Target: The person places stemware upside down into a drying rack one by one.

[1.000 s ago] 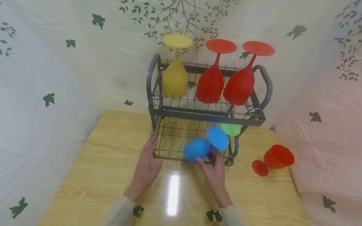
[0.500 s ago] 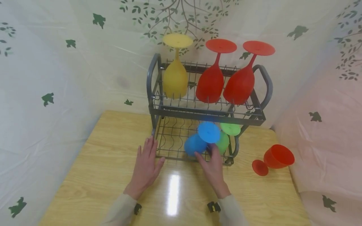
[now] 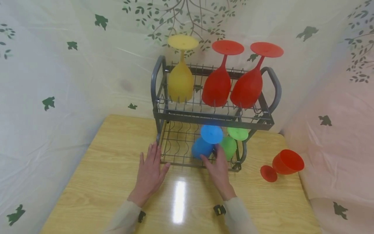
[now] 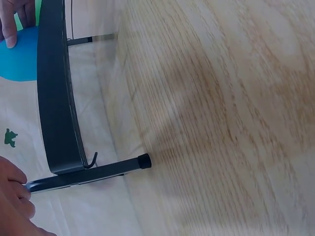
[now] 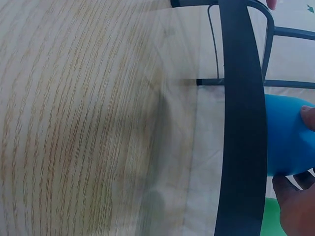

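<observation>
On the lower shelf of a dark wire rack (image 3: 172,162), a blue goblet (image 3: 201,148) stands upside down, its round foot tilted up toward the back. My right hand (image 3: 219,172) grips its bowl between thumb and fingers; the right wrist view shows the blue bowl (image 5: 288,135) behind the rack's front bar. Just right of it is an upside-down green goblet (image 3: 229,148). My left hand (image 3: 149,177) rests its straight fingertips at the rack's front left post. In the left wrist view, that hand (image 4: 15,201) is partly cut off near the rack's leg.
A yellow goblet (image 3: 180,83) and two red goblets, one in the middle (image 3: 217,86) and one at right (image 3: 247,87), stand upside down on the top shelf. Another red goblet (image 3: 284,164) lies tipped on the wooden table (image 3: 96,182) at right. A patterned sheet hangs behind.
The blue goblet has moved back and left into the lower shelf, its foot swinging up and left, with my right hand following. My left fingers have shifted slightly at the rack's post.
</observation>
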Demonstrator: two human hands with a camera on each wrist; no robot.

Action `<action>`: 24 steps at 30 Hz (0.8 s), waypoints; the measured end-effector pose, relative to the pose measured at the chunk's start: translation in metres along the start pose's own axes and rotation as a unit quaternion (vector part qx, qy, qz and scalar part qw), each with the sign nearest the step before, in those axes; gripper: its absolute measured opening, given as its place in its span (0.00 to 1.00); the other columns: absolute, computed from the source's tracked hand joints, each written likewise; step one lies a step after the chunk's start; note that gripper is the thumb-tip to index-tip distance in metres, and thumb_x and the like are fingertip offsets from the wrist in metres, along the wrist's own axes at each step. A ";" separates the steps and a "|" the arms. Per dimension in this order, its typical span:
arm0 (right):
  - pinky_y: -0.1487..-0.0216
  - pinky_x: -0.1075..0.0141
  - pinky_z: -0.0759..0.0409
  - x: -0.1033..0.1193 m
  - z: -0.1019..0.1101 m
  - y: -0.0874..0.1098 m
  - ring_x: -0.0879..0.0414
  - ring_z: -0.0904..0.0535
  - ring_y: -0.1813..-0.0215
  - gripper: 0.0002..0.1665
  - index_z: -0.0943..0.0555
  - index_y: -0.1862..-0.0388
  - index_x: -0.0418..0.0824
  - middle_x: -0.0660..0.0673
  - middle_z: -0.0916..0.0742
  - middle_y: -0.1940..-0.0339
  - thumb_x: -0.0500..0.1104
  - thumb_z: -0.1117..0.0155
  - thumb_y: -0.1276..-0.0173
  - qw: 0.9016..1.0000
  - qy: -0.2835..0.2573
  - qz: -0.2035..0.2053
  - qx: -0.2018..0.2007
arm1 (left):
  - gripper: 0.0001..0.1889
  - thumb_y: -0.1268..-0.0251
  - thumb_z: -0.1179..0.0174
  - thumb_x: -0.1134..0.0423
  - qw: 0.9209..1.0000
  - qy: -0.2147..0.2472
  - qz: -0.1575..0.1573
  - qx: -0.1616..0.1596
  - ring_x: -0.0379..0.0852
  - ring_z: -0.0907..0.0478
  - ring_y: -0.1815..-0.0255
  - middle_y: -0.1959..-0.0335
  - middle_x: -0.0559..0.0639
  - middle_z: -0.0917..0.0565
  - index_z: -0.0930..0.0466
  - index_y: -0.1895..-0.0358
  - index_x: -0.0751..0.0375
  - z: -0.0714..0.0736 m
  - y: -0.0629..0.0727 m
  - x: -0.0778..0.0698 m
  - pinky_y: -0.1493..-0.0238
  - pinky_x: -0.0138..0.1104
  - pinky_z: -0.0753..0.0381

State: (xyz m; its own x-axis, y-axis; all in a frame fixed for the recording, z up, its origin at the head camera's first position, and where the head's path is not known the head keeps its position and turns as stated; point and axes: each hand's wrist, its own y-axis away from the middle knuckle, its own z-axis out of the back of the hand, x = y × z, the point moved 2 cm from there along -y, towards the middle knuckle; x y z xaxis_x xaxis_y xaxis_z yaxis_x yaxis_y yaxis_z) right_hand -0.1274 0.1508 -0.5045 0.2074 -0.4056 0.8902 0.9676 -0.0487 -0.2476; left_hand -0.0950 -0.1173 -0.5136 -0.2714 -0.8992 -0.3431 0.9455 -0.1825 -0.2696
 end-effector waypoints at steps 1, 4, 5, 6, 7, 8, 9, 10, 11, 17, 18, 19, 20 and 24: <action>0.28 0.42 0.28 0.000 0.000 -0.001 0.37 0.31 0.25 0.48 0.38 0.20 0.38 0.35 0.29 0.23 0.41 0.24 0.33 1.000 0.003 -0.003 0.002 | 0.41 0.17 0.62 0.39 1.000 -0.002 0.002 0.004 0.60 0.59 0.15 0.15 0.63 0.56 0.50 0.19 0.71 0.000 0.000 0.000 0.19 0.60 0.63; 0.29 0.42 0.28 -0.001 -0.001 -0.002 0.37 0.30 0.25 0.48 0.39 0.20 0.38 0.34 0.29 0.23 0.42 0.24 0.33 1.000 0.013 -0.011 0.005 | 0.41 0.17 0.62 0.39 1.000 -0.005 0.005 0.012 0.59 0.60 0.15 0.15 0.62 0.57 0.50 0.19 0.71 -0.001 0.000 0.001 0.19 0.60 0.65; 0.28 0.42 0.28 -0.001 -0.001 -0.003 0.37 0.30 0.25 0.48 0.39 0.20 0.38 0.34 0.29 0.23 0.42 0.25 0.33 1.000 0.015 -0.013 0.006 | 0.41 0.17 0.62 0.39 1.000 -0.004 0.005 0.013 0.59 0.60 0.15 0.15 0.61 0.57 0.50 0.19 0.71 -0.001 0.000 0.002 0.19 0.60 0.65; 0.28 0.42 0.28 -0.002 -0.001 -0.004 0.36 0.30 0.25 0.49 0.40 0.19 0.37 0.34 0.30 0.22 0.43 0.25 0.32 1.000 0.014 -0.013 0.009 | 0.41 0.17 0.62 0.39 1.000 -0.004 0.006 0.014 0.59 0.60 0.15 0.15 0.61 0.57 0.50 0.19 0.71 -0.001 0.000 0.002 0.19 0.60 0.66; 0.28 0.42 0.28 -0.003 -0.002 -0.004 0.36 0.31 0.25 0.49 0.41 0.19 0.37 0.34 0.30 0.22 0.43 0.25 0.32 1.000 0.014 -0.014 0.010 | 0.41 0.17 0.62 0.39 1.000 -0.004 0.007 0.015 0.58 0.60 0.15 0.15 0.61 0.57 0.50 0.19 0.71 -0.001 0.000 0.002 0.19 0.60 0.66; 0.28 0.42 0.28 -0.004 -0.002 -0.004 0.36 0.31 0.25 0.49 0.41 0.19 0.37 0.33 0.31 0.22 0.43 0.25 0.32 1.000 0.016 -0.014 0.011 | 0.41 0.17 0.62 0.39 1.000 -0.004 0.007 0.016 0.58 0.60 0.15 0.15 0.61 0.57 0.50 0.19 0.71 -0.001 0.000 0.002 0.19 0.60 0.66; 0.28 0.42 0.29 -0.004 -0.002 -0.005 0.36 0.31 0.25 0.49 0.41 0.19 0.36 0.33 0.31 0.22 0.43 0.26 0.31 1.000 0.015 -0.014 0.012 | 0.41 0.17 0.62 0.39 1.000 -0.005 0.006 0.017 0.58 0.60 0.15 0.15 0.61 0.57 0.50 0.19 0.71 -0.001 0.000 0.002 0.19 0.60 0.66; 0.27 0.43 0.29 -0.005 -0.002 -0.005 0.36 0.31 0.24 0.50 0.42 0.18 0.36 0.33 0.31 0.22 0.44 0.26 0.31 1.000 0.015 -0.014 0.013 | 0.41 0.17 0.62 0.39 1.000 -0.006 0.006 0.017 0.58 0.60 0.15 0.15 0.61 0.57 0.50 0.19 0.71 -0.001 0.000 0.002 0.19 0.60 0.66; 0.27 0.43 0.29 -0.006 -0.003 -0.006 0.36 0.32 0.24 0.50 0.42 0.18 0.36 0.33 0.31 0.22 0.43 0.26 0.31 1.000 0.017 -0.014 0.014 | 0.41 0.17 0.61 0.39 1.000 -0.006 0.006 0.018 0.58 0.60 0.15 0.15 0.61 0.57 0.50 0.19 0.71 -0.001 -0.001 0.002 0.19 0.60 0.66; 0.27 0.43 0.29 -0.008 -0.005 -0.007 0.36 0.32 0.24 0.49 0.41 0.19 0.36 0.33 0.31 0.23 0.42 0.26 0.32 1.000 0.023 -0.015 0.013 | 0.41 0.17 0.61 0.39 0.999 -0.019 0.010 0.025 0.59 0.59 0.15 0.15 0.61 0.56 0.49 0.19 0.71 -0.001 -0.001 0.002 0.19 0.61 0.65; 0.28 0.43 0.28 -0.008 -0.005 -0.008 0.36 0.32 0.24 0.49 0.41 0.19 0.35 0.33 0.31 0.23 0.42 0.26 0.32 1.000 0.022 -0.014 0.014 | 0.41 0.18 0.61 0.38 0.999 -0.022 0.011 0.025 0.59 0.58 0.15 0.15 0.61 0.56 0.49 0.19 0.71 -0.001 -0.001 0.002 0.19 0.61 0.64; 0.28 0.43 0.28 -0.008 -0.006 -0.008 0.36 0.32 0.24 0.49 0.40 0.19 0.35 0.32 0.31 0.23 0.42 0.26 0.32 1.000 0.020 -0.015 0.015 | 0.41 0.18 0.60 0.38 0.999 -0.024 0.012 0.026 0.59 0.58 0.15 0.15 0.61 0.56 0.49 0.19 0.71 -0.001 -0.001 0.002 0.19 0.62 0.64; 0.28 0.44 0.28 -0.009 -0.006 -0.009 0.36 0.32 0.24 0.48 0.40 0.19 0.35 0.32 0.31 0.23 0.42 0.26 0.32 1.000 0.019 -0.015 0.015 | 0.41 0.18 0.60 0.38 0.999 -0.026 0.013 0.028 0.60 0.58 0.15 0.15 0.61 0.55 0.48 0.19 0.71 -0.001 -0.001 0.002 0.19 0.62 0.63; 0.28 0.44 0.28 -0.010 -0.008 -0.010 0.35 0.32 0.25 0.47 0.39 0.20 0.34 0.31 0.31 0.23 0.41 0.26 0.32 1.000 0.020 -0.018 0.015 | 0.41 0.18 0.60 0.38 0.999 -0.035 0.015 0.036 0.59 0.59 0.15 0.15 0.61 0.56 0.49 0.19 0.70 -0.002 -0.001 0.003 0.20 0.62 0.62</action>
State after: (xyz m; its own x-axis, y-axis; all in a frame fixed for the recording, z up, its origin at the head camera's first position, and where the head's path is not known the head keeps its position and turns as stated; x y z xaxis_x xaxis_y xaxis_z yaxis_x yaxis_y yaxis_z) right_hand -0.1404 0.1478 -0.5140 0.1665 -0.4403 0.8823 0.9784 -0.0376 -0.2034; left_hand -0.0975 -0.1189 -0.5161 -0.2324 -0.9299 -0.2851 0.9641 -0.1815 -0.1937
